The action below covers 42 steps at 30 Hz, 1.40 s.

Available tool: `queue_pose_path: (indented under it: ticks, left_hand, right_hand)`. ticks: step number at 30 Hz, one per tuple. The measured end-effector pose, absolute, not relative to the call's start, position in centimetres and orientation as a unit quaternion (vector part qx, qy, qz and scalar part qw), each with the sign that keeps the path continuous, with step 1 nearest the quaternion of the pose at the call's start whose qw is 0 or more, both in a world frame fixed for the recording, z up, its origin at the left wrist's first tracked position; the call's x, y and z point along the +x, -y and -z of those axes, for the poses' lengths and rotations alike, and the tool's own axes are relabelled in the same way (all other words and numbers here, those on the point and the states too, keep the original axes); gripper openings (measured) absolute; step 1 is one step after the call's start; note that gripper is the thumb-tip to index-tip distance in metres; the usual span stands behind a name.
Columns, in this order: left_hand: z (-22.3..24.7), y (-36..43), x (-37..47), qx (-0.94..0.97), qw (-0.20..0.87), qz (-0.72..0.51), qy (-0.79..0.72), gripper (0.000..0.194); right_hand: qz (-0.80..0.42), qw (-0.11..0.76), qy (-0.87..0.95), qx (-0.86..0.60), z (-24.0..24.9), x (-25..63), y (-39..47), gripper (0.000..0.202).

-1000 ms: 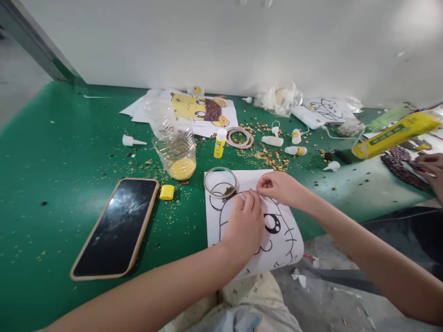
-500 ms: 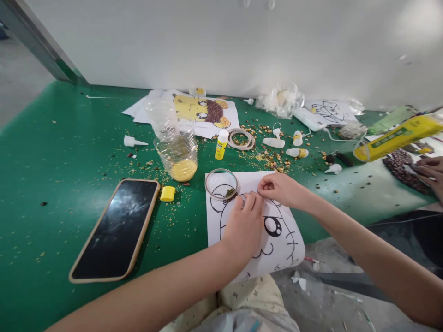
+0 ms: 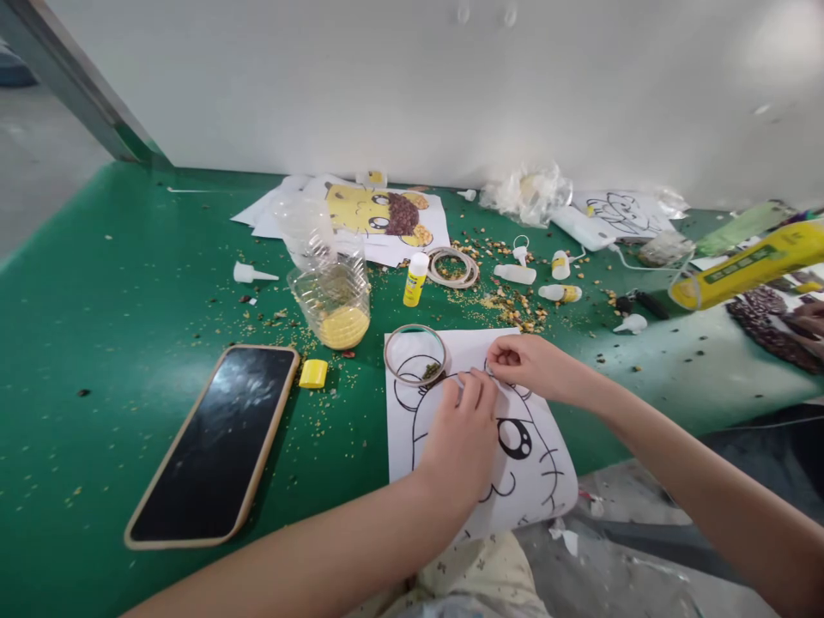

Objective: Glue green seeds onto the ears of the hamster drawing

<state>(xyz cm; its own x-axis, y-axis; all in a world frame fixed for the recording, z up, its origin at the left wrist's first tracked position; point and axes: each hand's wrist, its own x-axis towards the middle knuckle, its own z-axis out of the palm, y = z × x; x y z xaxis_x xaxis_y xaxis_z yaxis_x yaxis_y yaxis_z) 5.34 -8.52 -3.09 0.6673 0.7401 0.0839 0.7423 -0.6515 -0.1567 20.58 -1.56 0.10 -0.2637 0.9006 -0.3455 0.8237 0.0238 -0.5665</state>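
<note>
A sheet of white paper (image 3: 541, 493) with a black-line cartoon animal face lies at the table's front edge, its lower right corner curling over. My left hand (image 3: 464, 429) rests on the drawing's upper middle, fingers bent and a little apart, holding nothing I can see. Just right of those fingertips, my right hand (image 3: 524, 367) pinches thumb and finger together over the top of the head; whatever they hold is too small to make out. A shallow clear round dish (image 3: 415, 330) with a few dark green grains (image 3: 431, 371) sits over the drawn left ear.
On the green table (image 3: 160, 300) are a phone (image 3: 215, 446), yellow cap (image 3: 313, 373), glue stick (image 3: 415, 279), plastic tub (image 3: 328, 296) with yellow grains, stacked rings (image 3: 452, 268), small bottles and scattered seeds. A finished seed picture (image 3: 360, 206) lies behind. Another person's hand (image 3: 808, 322) is at far right.
The camera view has shifted slightly, so the table appears a little lower. My right hand's fingertips have edged up and away from my left fingers, which stay on the paper.
</note>
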Motion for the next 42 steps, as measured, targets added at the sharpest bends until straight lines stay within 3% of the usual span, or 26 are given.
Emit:
queue_pose_path:
  ticks: [15,25,28,32,36,42]
  left_hand:
    - [3.0,8.5,5.4,-0.904,0.102,0.020,0.415,0.041]
    - [3.2,8.4,5.4,-0.901,0.116,0.034,0.417,0.045]
    - [3.2,8.5,5.5,-0.899,0.129,0.039,0.416,0.047]
    - [3.2,8.6,5.5,-0.900,0.144,0.047,0.408,0.049]
    - [3.2,8.7,5.6,-0.898,0.159,0.065,0.406,0.047]
    - [3.5,9.0,5.5,-0.894,0.166,0.093,0.406,0.044]
  right_hand:
    - [-0.388,0.103,0.692,-0.600,0.6,22.5,1.2,0.007]
    - [-0.376,0.135,0.699,-0.593,0.4,25.4,-0.6,0.016]
    - [-0.313,0.163,0.702,-0.619,0.4,26.4,-1.5,0.015]
    - [-0.130,0.214,0.698,-0.671,0.8,27.5,-2.8,0.011]
    - [0.018,0.169,0.735,-0.657,1.2,28.0,-3.1,0.012]
    - [0.072,0.120,0.762,-0.633,1.0,28.2,-3.1,0.022]
